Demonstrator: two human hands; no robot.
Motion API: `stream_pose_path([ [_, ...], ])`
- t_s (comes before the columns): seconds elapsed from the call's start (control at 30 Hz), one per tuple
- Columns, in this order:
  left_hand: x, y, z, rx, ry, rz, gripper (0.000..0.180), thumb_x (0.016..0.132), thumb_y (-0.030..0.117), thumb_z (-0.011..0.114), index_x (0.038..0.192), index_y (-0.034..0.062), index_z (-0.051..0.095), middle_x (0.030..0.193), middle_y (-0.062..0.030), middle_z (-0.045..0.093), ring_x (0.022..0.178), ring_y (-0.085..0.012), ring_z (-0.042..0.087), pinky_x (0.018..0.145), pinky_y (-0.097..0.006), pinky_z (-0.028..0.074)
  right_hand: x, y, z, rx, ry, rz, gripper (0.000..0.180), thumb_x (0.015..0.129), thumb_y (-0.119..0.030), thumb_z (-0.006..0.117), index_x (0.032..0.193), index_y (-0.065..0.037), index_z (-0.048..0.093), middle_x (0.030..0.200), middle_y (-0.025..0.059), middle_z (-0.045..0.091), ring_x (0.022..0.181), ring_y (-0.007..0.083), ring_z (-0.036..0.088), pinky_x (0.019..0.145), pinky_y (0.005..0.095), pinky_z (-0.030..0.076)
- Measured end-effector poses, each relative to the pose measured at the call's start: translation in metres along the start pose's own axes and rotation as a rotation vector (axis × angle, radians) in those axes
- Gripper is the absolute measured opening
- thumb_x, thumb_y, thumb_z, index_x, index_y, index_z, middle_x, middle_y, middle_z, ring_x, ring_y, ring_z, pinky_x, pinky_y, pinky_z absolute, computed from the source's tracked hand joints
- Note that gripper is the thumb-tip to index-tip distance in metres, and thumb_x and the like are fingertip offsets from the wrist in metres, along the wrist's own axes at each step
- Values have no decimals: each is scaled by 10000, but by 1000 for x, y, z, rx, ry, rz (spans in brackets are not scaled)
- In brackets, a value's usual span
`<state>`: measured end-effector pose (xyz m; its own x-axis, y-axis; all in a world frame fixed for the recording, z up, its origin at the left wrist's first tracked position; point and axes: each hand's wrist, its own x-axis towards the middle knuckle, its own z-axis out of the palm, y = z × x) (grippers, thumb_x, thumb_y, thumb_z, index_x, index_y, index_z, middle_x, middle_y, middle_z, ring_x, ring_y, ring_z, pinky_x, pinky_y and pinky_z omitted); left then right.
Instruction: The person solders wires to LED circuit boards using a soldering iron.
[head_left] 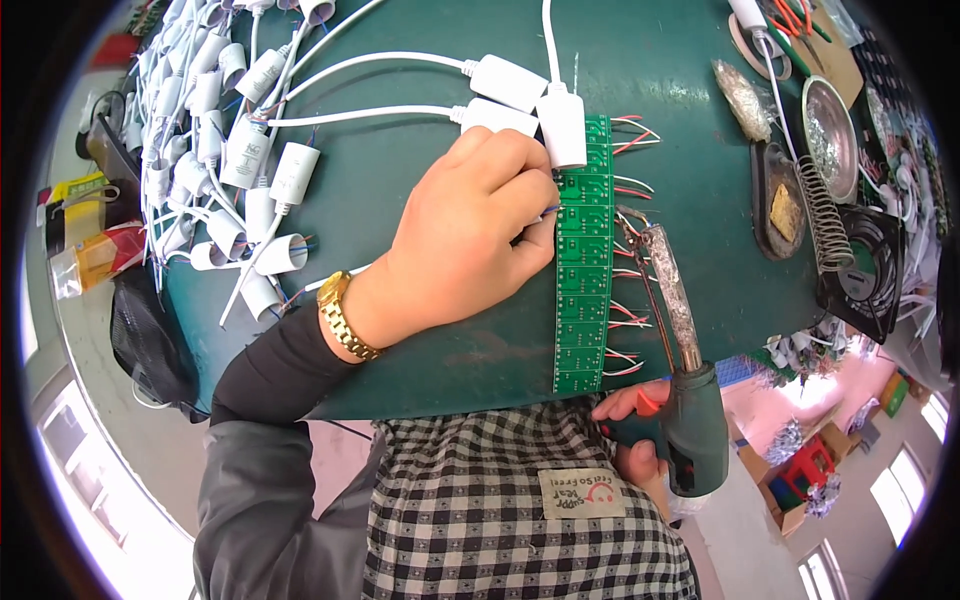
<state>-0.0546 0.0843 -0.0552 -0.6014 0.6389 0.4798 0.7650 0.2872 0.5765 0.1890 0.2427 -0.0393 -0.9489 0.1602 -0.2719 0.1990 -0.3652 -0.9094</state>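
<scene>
A strip of green circuit boards (583, 270) lies lengthwise on the green table, with short red and white wires (632, 187) sticking out along its right edge. My left hand (478, 215), wearing a gold watch, pinches a thin bluish wire (549, 211) at the strip's left edge. White cylindrical housings (563, 125) on white cables sit just beyond its knuckles, one overlapping the boards. My right hand (632, 402) is closed round the handle of a dark green soldering gun (694, 430). The gun's tip is at the strip's right edge, by the wires; whether it touches is unclear.
White lamp holders (243, 150) with cables are heaped at the left. On the right stand a coil-spring holder (824, 215), a yellowish sponge in a dark dish (786, 212), a round metal tin (829, 135) and a black fan (866, 270).
</scene>
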Motion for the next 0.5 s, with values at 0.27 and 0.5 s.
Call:
stream_pose_path([
  [0.27, 1, 0, -1, -12, -14, -22, 200, 623, -51, 683, 766, 33, 571, 863, -78, 554, 760, -253, 556, 622, -332, 467, 4, -1, -17, -235, -45, 44, 406, 758, -243, 689, 1064, -7, 566, 922, 92, 595, 835, 143, 564, 730, 258, 456],
  [0.5, -1, 1, -5, -67, -4, -48, 206, 638, -56, 688, 792, 34, 585, 914, -100, 561, 779, -240, 565, 640, -323, 475, 4, -5, -14, -164, 12, 85, 406, 733, -212, 678, 1059, 0, 558, 944, 83, 588, 856, 146, 554, 751, 245, 439],
])
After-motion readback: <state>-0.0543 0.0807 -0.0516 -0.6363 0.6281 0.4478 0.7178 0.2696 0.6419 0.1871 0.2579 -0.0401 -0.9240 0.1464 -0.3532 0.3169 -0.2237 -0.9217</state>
